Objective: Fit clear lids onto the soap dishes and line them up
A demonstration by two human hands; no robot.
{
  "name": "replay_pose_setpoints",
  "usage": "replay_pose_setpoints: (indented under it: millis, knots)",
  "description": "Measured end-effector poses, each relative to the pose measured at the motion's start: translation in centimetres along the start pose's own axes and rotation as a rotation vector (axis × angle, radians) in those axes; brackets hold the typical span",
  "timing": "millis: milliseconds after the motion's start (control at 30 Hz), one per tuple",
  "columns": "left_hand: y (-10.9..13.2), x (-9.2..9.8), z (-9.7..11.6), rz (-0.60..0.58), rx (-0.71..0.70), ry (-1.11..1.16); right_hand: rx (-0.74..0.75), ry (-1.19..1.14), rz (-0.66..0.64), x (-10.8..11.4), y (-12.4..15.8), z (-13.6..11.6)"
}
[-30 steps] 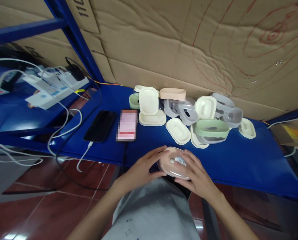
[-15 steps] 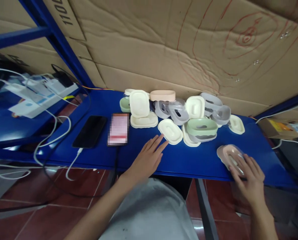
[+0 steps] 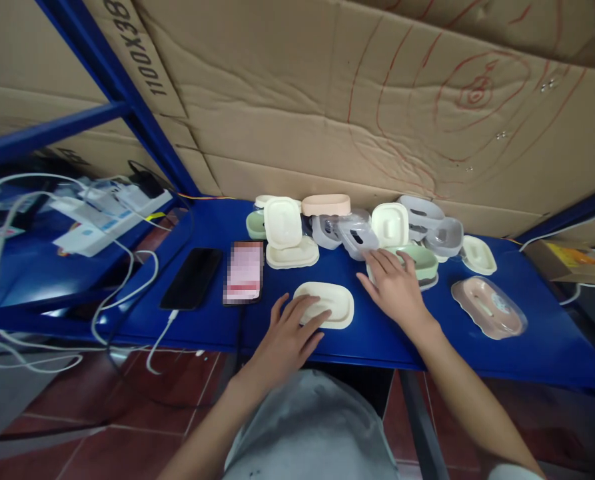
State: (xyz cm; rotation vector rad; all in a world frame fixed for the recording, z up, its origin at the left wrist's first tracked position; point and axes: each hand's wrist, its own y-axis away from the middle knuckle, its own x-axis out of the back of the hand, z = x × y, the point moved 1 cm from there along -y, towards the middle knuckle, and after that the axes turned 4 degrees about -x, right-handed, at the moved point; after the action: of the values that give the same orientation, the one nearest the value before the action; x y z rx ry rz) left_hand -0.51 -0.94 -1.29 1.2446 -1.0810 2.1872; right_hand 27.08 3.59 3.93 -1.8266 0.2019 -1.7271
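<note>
Left hand [image 3: 287, 337] lay flat, fingers spread, on a cream oval dish [image 3: 334, 303] near the front of the blue surface [image 3: 537, 287]. Right hand [image 3: 394, 288], fingers loosely apart, touched the edge of a green dish [image 3: 422, 257] in the pile just behind.

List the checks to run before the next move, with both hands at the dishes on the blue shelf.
1. Left hand resting on cream tray, tray flat: ok.
2. Right hand gripping green dish: cannot tell; fingertips only reach it.
3. Pink lidded dish lying apart at right, fully on blue shelf: ok.
4. Black phone clear of both hands: ok.
5. Pile behind steady: cannot tell; pieces lean on one another.
</note>
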Motion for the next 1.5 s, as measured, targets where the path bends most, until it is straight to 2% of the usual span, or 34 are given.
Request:
replay_pose_setpoints:
  millis: [67, 133, 233, 367, 467, 600, 700, 867, 1033, 1233, 1367, 1500]
  knots:
    - [0.7, 0.1, -0.5, 0.040, 0.027, 0.011, -0.030, 0.010, 0.008, -1.7, -2.2, -0.1]
    - [0.9, 0.0, -0.8, 0.077, 0.042, 0.061, -0.039, 0.002, 0.021, -2.6, -3.4, 0.2]
    - [0.9, -0.1, -0.9, 0.122, 0.052, 0.121, -0.032, -0.042, 0.059, -1.7, -3.4, 0.0]
    - [0.9, -0.1, -0.9, 0.130, 0.032, 0.194, -0.004, -0.188, 0.100, 1.7, -0.1, -1.8]
    - [1.3, 0.0, -0.9, 0.126, 0.048, 0.239, 0.026, -0.317, 0.038, 3.3, 3.7, -3.1]
    - [1.6, 0.3, -1.0, 0.160, 0.100, 0.233, 0.046, -0.406, -0.112, 3.1, 7.7, -4.0]
    - [1.3, 0.4, -0.9, 0.124, 0.057, 0.186, 0.054, -0.518, -0.196, 2.1, 8.8, -4.2]
    - [1.2, 0.1, -1.2, 0.053, -0.038, 0.161, 0.069, -0.518, -0.233, 0.9, 9.0, -4.7]
    - [1.4, 0.0, -1.3, 0.067, -0.039, 0.145, 0.128, -0.437, -0.153, 0.7, 8.9, -5.2]
    - [1.0, 0.4, -1.0, 0.071, -0.062, 0.122, 0.194, -0.401, -0.140, 0.6, 9.0, -5.5]
    - [0.9, 0.4, -0.9, 0.074, -0.091, 0.114, 0.178, -0.430, -0.156, 0.4, 9.4, -5.4]
    - [1.0, 0.4, -0.9, 0.086, -0.062, 0.162, 0.167, -0.357, -0.147, 0.9, 7.3, -4.4]
